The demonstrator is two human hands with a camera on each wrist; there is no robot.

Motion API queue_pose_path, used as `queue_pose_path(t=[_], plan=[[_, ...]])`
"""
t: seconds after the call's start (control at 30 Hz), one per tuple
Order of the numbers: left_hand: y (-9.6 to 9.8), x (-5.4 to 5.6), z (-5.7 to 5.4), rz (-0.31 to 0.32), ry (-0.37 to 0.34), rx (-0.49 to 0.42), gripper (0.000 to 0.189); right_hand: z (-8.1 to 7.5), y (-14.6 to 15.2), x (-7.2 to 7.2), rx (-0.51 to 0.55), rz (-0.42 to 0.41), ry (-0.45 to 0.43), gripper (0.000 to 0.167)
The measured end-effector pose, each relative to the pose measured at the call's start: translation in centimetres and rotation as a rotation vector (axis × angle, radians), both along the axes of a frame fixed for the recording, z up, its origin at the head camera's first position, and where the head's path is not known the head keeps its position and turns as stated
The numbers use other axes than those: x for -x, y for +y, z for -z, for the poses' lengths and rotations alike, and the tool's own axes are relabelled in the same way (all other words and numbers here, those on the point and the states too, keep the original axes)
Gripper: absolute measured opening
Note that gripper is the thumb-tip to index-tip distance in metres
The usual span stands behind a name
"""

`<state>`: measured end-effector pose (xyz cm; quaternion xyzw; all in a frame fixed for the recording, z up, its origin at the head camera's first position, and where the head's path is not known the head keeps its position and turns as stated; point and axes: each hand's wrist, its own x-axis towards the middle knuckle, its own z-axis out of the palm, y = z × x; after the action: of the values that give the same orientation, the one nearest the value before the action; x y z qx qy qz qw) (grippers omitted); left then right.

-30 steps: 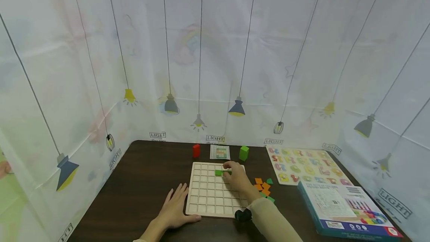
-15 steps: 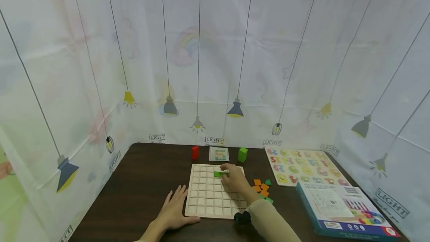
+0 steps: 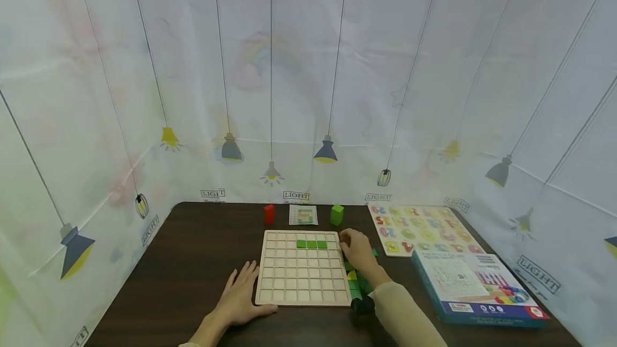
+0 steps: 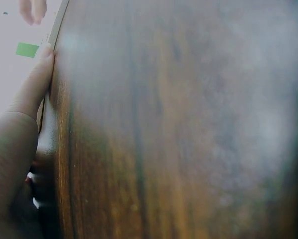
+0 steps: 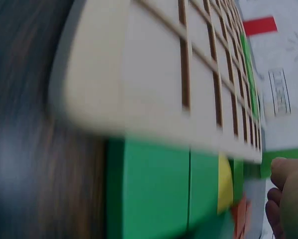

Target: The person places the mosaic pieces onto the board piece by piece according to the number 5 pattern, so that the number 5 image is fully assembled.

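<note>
Three green square tiles (image 3: 311, 244) are seen set side by side in one row of the wooden grid board (image 3: 302, 272), just past twelve o'clock from its centre, and the board itself is laid flat on the dark counter (image 3: 212, 234). These tiles, it would be judged, are light, stiff and smooth, a little slippery at the faces, hardly fragile; they are best taken by two opposite edges, the board by its raised rim. Over at two o'clock, the right hand (image 3: 359, 249) is held by the board's edge, fingers bent; its fingertips are hidden, so whether its grip is pinched on a tile cannot be told. Below its wrist, at half past three, loose green tiles (image 3: 355, 285) and a yellow piece (image 3: 352, 275) are gathered close along the board. At eight o'clock, the left hand (image 3: 236, 296) is rested on the counter, its grip spread wide, nothing held, the thumb laid along the board's near left corner. Beyond, at twelve o'clock, a pattern card (image 3: 303, 215) is placed.
</note>
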<state>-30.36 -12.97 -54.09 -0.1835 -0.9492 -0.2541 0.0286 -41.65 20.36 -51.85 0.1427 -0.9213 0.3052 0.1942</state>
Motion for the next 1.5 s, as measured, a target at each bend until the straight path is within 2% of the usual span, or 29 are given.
queue_pose_path(t=[0.23,0.43,0.73,1.0,1.13,1.33,1.5], plan=[[-0.3,-0.2,-0.3,-0.016,-0.021,0.005,0.110,-0.3,4.3,-0.9,-0.014,0.163,-0.029,0.017],[0.0,0.0,-0.1,-0.022,0.003,-0.009,0.111,-0.2,6.7,-1.7,-0.035,0.229,-0.051,0.015],[0.0,0.2,0.1,-0.021,-0.009,0.002,0.113,0.2,7.1,-1.5,-0.039,0.177,-0.055,0.011],[0.1,-0.1,-0.3,-0.019,-0.016,0.003,0.112,0.1,7.1,-1.2,-0.071,0.096,-0.085,0.030],[0.1,-0.1,-0.2,-0.023,-0.023,0.000,0.112,0.2,7.2,-0.9,-0.073,0.088,-0.110,0.026],[-0.1,0.3,0.1,-0.018,-0.024,0.007,0.114,0.4,7.4,-0.5,-0.063,0.096,-0.084,0.018],[0.0,0.2,0.1,-0.009,-0.006,0.002,0.111,-0.1,6.6,-0.3,-0.013,0.049,-0.012,0.019]])
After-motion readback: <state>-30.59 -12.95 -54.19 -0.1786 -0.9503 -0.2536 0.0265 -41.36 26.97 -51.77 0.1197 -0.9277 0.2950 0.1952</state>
